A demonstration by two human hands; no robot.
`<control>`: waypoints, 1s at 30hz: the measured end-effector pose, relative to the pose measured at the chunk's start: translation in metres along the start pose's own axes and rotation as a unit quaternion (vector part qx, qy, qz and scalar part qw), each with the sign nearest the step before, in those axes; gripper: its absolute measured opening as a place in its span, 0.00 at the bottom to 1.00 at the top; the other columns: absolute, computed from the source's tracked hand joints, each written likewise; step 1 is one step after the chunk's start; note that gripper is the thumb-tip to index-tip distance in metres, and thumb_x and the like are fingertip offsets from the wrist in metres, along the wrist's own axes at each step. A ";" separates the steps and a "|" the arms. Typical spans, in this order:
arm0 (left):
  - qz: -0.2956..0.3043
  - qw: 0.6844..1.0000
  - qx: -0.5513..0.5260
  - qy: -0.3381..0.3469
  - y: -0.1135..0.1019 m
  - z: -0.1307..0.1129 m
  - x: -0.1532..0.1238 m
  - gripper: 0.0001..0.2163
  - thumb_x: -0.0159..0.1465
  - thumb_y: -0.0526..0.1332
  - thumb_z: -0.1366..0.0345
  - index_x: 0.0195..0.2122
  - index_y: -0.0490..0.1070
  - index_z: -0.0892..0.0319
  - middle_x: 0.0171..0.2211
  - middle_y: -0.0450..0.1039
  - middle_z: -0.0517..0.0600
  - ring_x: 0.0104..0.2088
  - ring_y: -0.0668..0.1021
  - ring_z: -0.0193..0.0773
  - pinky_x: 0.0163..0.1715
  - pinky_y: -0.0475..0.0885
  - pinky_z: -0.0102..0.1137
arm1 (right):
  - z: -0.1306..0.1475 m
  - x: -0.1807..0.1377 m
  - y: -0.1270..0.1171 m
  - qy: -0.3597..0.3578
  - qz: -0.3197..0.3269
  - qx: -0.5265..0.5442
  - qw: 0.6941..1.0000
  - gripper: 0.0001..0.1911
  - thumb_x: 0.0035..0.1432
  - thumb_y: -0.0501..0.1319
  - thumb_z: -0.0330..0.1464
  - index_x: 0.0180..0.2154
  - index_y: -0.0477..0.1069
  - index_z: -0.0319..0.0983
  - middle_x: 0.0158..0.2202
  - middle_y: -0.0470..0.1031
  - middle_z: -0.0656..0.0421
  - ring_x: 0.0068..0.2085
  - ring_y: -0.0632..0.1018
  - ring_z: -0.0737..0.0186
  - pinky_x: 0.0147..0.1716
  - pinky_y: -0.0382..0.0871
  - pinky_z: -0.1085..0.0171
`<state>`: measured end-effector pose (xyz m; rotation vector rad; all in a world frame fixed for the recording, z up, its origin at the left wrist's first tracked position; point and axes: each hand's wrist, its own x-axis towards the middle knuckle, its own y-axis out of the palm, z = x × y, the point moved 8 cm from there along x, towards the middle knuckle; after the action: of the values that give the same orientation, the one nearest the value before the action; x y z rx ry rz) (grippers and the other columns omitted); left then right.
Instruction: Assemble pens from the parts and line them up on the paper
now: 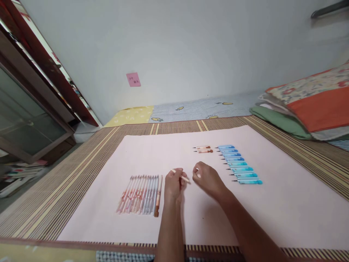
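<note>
- While both hands work above the middle of the pink sheet (272, 203), the left hand (173, 185) grips a thin pale stick (184, 178), whose tip points towards the right hand (208, 179).
- The right hand, just beside that tip, has its fingers curled in; whether they pinch anything cannot be told.
- A row of pens (139, 194) lies on the sheet's left part, and blue caps (240, 165) and two brown pieces (204, 149) lie on its far right part.

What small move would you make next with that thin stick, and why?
Probably the right hand should pinch the free end of the thin stick held in the left hand: its fingertips sit just beside that tip.
</note>
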<state>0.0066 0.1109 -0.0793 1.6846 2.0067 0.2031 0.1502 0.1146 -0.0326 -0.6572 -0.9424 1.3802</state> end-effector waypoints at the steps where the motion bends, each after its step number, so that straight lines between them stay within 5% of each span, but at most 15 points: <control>1: 0.020 1.000 0.024 0.000 0.004 0.001 -0.001 0.18 0.47 0.73 0.55 0.28 0.70 0.61 0.20 0.72 0.45 0.13 0.62 0.23 0.14 0.48 0.24 | 0.002 -0.001 -0.006 -0.005 -0.013 0.049 0.999 0.04 0.57 0.58 0.27 0.31 0.71 0.40 0.32 0.76 0.59 0.32 0.74 0.63 0.30 0.59 0.65; 6: 0.125 0.991 0.057 -0.005 0.022 0.005 -0.008 0.20 0.48 0.74 0.50 0.24 0.72 0.63 0.17 0.67 0.44 0.14 0.60 0.22 0.16 0.47 0.24 | 0.012 -0.009 -0.021 -0.044 -0.019 0.176 0.983 0.05 0.57 0.60 0.35 0.30 0.70 0.42 0.28 0.73 0.62 0.28 0.70 0.63 0.29 0.60 0.65; 11: 0.110 0.994 0.007 -0.003 0.019 0.001 -0.007 0.22 0.43 0.77 0.52 0.25 0.73 0.64 0.20 0.71 0.45 0.14 0.61 0.22 0.15 0.48 0.24 | 0.021 -0.014 -0.030 -0.089 -0.006 0.248 0.965 0.05 0.60 0.59 0.34 0.32 0.72 0.42 0.34 0.76 0.59 0.34 0.74 0.62 0.35 0.65 0.63; 16: 0.102 0.993 -0.061 -0.026 0.019 0.000 -0.007 0.22 0.42 0.79 0.54 0.29 0.74 0.64 0.20 0.70 0.42 0.12 0.60 0.21 0.14 0.47 0.23 | -0.004 -0.015 -0.058 -0.009 -0.121 0.366 0.923 0.23 0.68 0.51 0.48 0.30 0.72 0.40 0.26 0.71 0.59 0.29 0.72 0.62 0.29 0.65 0.64; 20: 0.102 0.989 -0.098 -0.046 0.021 0.001 -0.009 0.23 0.42 0.79 0.55 0.28 0.72 0.64 0.19 0.69 0.42 0.12 0.59 0.20 0.14 0.47 0.23 | -0.021 -0.019 -0.073 0.023 -0.197 0.384 0.902 0.27 0.66 0.52 0.52 0.30 0.76 0.40 0.26 0.69 0.59 0.29 0.71 0.62 0.27 0.65 0.64; 24: 0.113 0.981 -0.142 -0.069 0.022 0.001 -0.010 0.22 0.42 0.80 0.57 0.28 0.72 0.65 0.18 0.68 0.41 0.12 0.58 0.19 0.13 0.47 0.21 | -0.024 -0.021 -0.072 0.054 -0.217 0.401 0.888 0.29 0.64 0.53 0.56 0.31 0.77 0.40 0.25 0.65 0.61 0.24 0.66 0.66 0.21 0.64 0.66; 30: 0.128 0.967 -0.198 -0.094 0.023 0.001 -0.009 0.22 0.41 0.81 0.62 0.31 0.73 0.65 0.19 0.68 0.40 0.14 0.58 0.19 0.14 0.49 0.20 | -0.020 -0.025 -0.064 0.105 -0.207 0.545 0.806 0.30 0.60 0.57 0.59 0.32 0.75 0.39 0.23 0.71 0.58 0.26 0.76 0.61 0.17 0.68 0.67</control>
<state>0.0283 0.1069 -0.0681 1.6255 1.4885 0.4809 0.2022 0.0851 0.0077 0.2777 0.0058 1.1657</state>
